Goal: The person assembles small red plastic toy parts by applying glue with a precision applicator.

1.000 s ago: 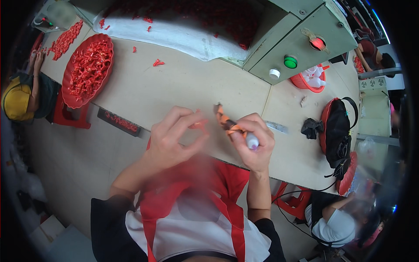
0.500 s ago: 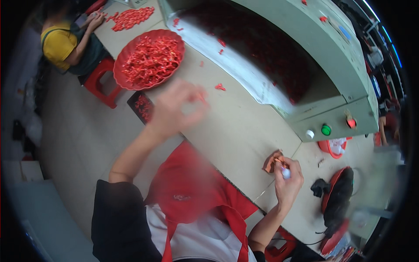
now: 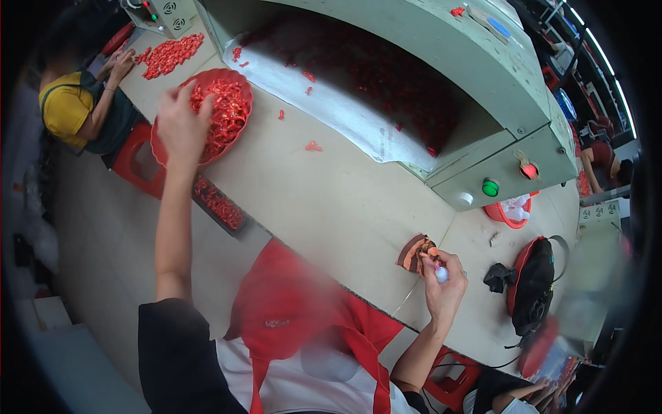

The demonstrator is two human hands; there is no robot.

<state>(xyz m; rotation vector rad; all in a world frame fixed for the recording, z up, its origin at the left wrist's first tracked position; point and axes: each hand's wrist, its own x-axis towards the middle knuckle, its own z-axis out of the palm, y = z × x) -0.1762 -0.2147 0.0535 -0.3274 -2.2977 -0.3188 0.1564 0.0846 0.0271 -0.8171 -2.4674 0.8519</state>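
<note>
My left hand [image 3: 182,125] reaches over the near left rim of a scalloped red bowl [image 3: 248,93], its fingers apart and curved; nothing shows between them. Small glossy red pieces [image 3: 227,114] are heaped in the bowl. On the right, my right hand [image 3: 447,286] is closed round a small white bottle [image 3: 441,274] with a purplish tip. That hand rests by a crumpled brown-and-orange striped cloth [image 3: 414,254] on the table. Two loose red pieces, one of them a paler piece [image 3: 314,146], lie on the tabletop [image 3: 345,200] between my hands.
A pale green machine [image 3: 496,138] with a wide opening holds many red pieces on a white sheet. Beyond stand a red basket [image 3: 507,217] and a black-and-red bag [image 3: 534,286]. A dark tray [image 3: 221,207] adjoins the table's near edge. A person in yellow [image 3: 69,110] works at far left.
My left hand has moved left from above the table to the bowl, and its pinched fingers have spread. My right hand keeps the bottle beside the cloth. The whole view has shifted slightly.
</note>
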